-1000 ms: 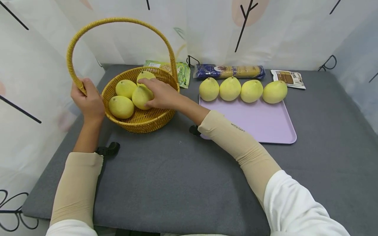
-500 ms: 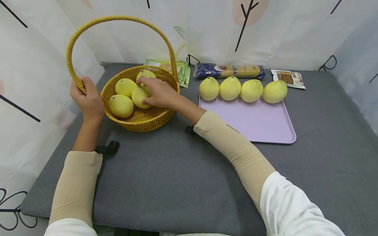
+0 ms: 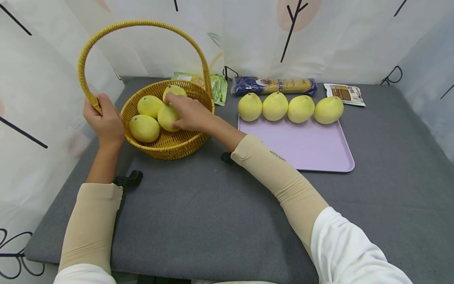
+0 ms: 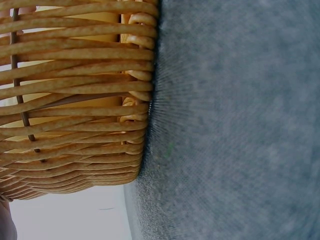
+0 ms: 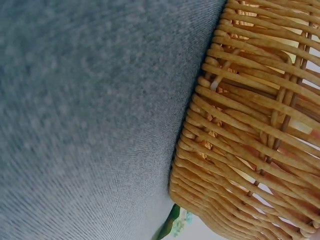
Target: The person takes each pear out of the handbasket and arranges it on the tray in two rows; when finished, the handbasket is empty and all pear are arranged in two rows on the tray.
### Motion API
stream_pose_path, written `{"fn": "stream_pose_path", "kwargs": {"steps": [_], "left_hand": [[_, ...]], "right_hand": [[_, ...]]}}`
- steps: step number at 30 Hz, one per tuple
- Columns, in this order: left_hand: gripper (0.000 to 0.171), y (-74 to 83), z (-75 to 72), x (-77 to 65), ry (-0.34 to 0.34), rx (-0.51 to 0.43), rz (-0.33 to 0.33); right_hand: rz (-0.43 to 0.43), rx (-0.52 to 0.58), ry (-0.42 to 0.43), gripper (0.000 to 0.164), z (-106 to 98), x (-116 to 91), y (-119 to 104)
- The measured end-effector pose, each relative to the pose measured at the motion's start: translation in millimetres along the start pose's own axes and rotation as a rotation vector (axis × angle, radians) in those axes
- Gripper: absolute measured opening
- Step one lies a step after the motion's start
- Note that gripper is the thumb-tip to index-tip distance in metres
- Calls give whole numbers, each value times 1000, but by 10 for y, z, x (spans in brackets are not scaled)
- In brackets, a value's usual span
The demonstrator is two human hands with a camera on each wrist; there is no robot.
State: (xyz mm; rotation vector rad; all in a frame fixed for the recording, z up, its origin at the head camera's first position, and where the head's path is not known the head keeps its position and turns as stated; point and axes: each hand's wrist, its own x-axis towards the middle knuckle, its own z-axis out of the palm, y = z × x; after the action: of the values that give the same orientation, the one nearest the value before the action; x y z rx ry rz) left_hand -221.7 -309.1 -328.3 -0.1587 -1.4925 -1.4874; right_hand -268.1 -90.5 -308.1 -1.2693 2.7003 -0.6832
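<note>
A round wicker basket with a tall hooped handle stands at the left of the table. My left hand grips the lower left end of the handle, right by the rim. Inside the basket are several yellow-green, slightly pear-shaped fruits, including one at the front left. My right hand reaches over the right rim and holds one fruit between thumb and fingers. That fruit sits low among the others. Both wrist views show only the woven basket side close up against the grey cloth, with the held fruit hidden.
A lilac tray lies to the right, with several like fruits in a row along its far edge. Behind are a green packet, a long pasta packet and a small white-and-brown packet. Curtain surrounds the grey table.
My right hand and forearm have shifted slightly left, with the fingers still around the same fruit. The left hand keeps its grip, and the basket has hardly moved.
</note>
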Motion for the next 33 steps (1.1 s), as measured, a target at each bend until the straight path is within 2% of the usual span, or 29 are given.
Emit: {"fn": "stream_pose_path", "kwargs": {"steps": [9, 19, 25, 33], "left_hand": [[31, 7, -7, -3, -8, 24, 9], [31, -9, -8, -7, -11, -4, 9], [32, -17, -7, -9, -10, -13, 13], [30, -5, -6, -5, -25, -13, 15]], "right_hand": [[-6, 19, 21, 62, -1, -28, 9], [-5, 61, 48, 58, -33, -58, 6], [-5, 53, 35, 58, -72, -83, -11], [-24, 24, 58, 58, -108, -171, -29]]}}
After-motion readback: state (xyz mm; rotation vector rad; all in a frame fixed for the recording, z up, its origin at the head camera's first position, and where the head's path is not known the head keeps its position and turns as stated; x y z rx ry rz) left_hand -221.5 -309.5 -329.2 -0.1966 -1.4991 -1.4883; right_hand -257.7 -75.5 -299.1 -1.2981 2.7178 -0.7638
